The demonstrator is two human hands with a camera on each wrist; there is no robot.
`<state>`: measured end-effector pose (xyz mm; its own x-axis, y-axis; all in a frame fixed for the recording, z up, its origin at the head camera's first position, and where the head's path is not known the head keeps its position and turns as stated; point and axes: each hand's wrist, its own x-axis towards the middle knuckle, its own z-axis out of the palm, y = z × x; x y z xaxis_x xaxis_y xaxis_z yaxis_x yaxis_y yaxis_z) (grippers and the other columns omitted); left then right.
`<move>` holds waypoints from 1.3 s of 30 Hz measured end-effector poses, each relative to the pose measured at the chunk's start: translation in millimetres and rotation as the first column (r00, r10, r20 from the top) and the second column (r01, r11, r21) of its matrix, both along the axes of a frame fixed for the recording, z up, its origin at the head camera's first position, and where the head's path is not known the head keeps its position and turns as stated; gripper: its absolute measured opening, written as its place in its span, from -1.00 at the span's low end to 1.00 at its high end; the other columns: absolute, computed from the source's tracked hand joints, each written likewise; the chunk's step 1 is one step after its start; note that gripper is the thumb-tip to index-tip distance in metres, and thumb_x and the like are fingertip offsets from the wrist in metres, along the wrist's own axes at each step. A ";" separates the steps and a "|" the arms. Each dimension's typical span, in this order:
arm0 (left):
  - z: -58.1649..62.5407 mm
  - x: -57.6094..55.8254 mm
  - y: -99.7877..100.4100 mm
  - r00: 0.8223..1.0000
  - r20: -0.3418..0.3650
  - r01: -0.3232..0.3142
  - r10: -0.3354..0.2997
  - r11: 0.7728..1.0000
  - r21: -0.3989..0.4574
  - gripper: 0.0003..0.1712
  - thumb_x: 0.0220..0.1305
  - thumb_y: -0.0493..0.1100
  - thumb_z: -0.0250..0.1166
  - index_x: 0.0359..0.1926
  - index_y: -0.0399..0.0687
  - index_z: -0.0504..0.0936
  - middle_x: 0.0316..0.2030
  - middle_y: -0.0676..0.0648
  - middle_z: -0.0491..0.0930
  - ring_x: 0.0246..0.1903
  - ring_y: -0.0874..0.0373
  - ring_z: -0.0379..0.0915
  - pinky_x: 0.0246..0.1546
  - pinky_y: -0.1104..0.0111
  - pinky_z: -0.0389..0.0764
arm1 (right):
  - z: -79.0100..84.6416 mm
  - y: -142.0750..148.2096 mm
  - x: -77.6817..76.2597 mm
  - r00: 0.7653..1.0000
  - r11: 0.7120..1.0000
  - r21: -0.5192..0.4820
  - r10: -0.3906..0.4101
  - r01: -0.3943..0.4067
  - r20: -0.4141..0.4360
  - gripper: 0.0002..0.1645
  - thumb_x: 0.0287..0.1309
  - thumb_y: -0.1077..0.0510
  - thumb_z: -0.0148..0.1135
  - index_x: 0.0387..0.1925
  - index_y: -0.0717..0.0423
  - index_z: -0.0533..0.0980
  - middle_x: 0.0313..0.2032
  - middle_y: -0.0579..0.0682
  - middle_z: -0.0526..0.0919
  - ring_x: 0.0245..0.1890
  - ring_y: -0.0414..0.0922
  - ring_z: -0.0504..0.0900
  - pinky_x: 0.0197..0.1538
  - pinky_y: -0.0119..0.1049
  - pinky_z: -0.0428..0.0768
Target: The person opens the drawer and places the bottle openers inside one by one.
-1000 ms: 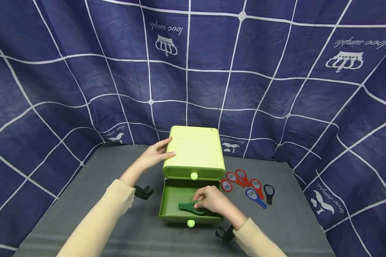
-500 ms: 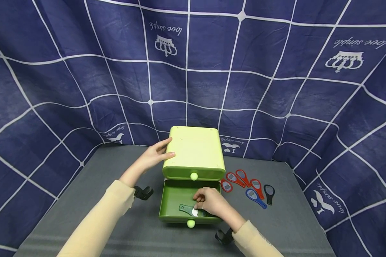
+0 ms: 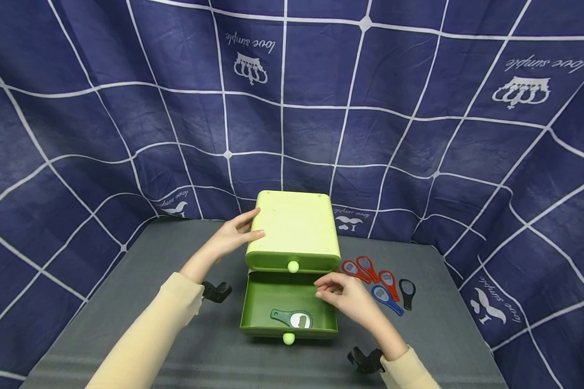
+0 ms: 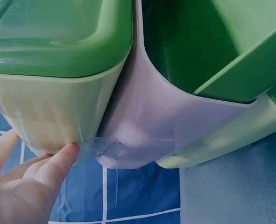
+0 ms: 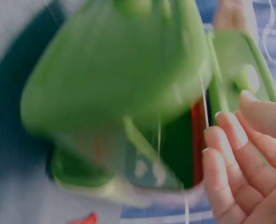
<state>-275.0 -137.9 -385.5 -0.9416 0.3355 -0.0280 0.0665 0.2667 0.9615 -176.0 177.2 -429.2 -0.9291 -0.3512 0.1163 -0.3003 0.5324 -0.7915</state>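
Observation:
A small drawer cabinet (image 3: 297, 224) has a pale yellow top section. Below it, a green drawer (image 3: 265, 294) is pulled out. A dark green paddle-shaped bottle opener (image 3: 284, 316) with a light disc lies flat inside, near the drawer's front. My left hand (image 3: 229, 237) rests its fairly straight fingers against the cabinet's left side; the left wrist view shows the fingertips touching the yellow shell (image 4: 67, 112). Over the drawer's right edge hovers my right hand (image 3: 347, 297), fingers loosely bent and holding nothing. The right wrist view shows its fingers (image 5: 217, 182) beside the blurred drawer.
Several red openers (image 3: 387, 283), a blue one (image 3: 385, 298) and a black one (image 3: 407, 293) lie right of the cabinet on the grey table (image 3: 175, 335). A blue checked curtain (image 3: 311, 129) hangs behind and at both sides. The closed top drawer has a round knob (image 3: 293, 266).
The right hand has lowered the green bottle opener onto the drawer floor, let go and moved up and right. The left hand stays against the cabinet.

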 end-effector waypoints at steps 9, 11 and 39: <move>1.4 1.2 -0.4 1.000 -0.001 0.001 -0.001 1.000 -0.011 -0.06 0.32 -0.03 0.34 0.56 0.09 0.02 0.57 -0.07 -0.12 0.54 -0.07 -0.14 0.49 0.03 0.12 | -13.3 71.3 -17.2 0.937 0.938 -0.059 -0.334 0.341 0.100 -0.71 0.20 0.09 0.38 -0.07 0.12 0.66 -0.19 0.03 0.74 -0.26 -0.21 0.70 -0.16 -0.26 0.68; 2.1 1.9 0.0 1.000 -0.002 0.000 0.000 1.000 -0.013 -0.06 0.31 -0.03 0.34 0.56 0.09 0.02 0.57 -0.08 -0.11 0.54 -0.07 -0.14 0.49 0.02 0.12 | -21.6 85.4 -20.0 0.913 0.917 -0.047 -0.389 0.396 0.121 -0.68 0.23 0.08 0.36 -0.03 0.13 0.64 -0.16 0.05 0.73 -0.25 -0.27 0.68 -0.11 -0.25 0.68; 1.3 3.5 1.0 1.000 -0.006 -0.009 0.009 1.000 -0.002 -0.06 0.31 -0.04 0.35 0.56 0.07 0.03 0.57 -0.08 -0.10 0.53 -0.05 -0.13 0.48 0.05 0.14 | -109.5 148.5 -19.3 0.769 0.772 0.150 -0.633 0.618 0.091 -0.58 0.09 0.21 0.38 -0.05 0.40 0.59 -0.18 0.29 0.71 -0.35 -0.22 0.65 -0.38 -0.45 0.53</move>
